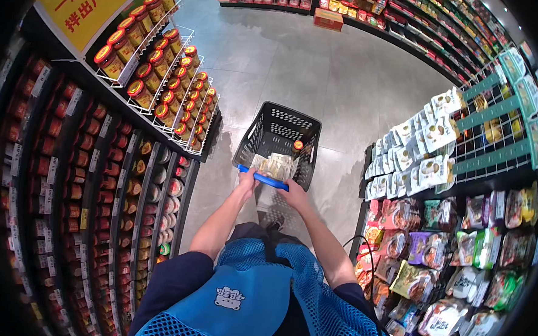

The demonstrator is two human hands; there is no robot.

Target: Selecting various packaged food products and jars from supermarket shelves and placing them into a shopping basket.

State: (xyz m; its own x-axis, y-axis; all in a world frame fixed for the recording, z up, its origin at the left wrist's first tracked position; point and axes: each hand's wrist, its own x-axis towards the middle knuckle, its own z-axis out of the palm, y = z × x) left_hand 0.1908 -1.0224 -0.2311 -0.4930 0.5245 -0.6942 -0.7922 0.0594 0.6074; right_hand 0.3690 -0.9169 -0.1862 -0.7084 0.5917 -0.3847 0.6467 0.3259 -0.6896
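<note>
A black plastic shopping basket [278, 123] with perforated walls is in front of me. Its blue handle [268, 180] lies across the side nearest my body. My left hand [248, 180] grips the handle's left end, and my right hand [293, 193] grips its right end. In the basket, a clear, pale package [276, 166] lies against the near side. A jar with a red and yellow lid [298, 145] stands near the right wall. What the package holds is too small to tell.
Shelves of jars [106, 182] line the left side, beside a wire rack of red-lidded jars [158, 59]. On the right, white pouches [439, 131] hang above packaged foods [429, 249]. A red carton [328, 19] sits on the floor by the far shelves.
</note>
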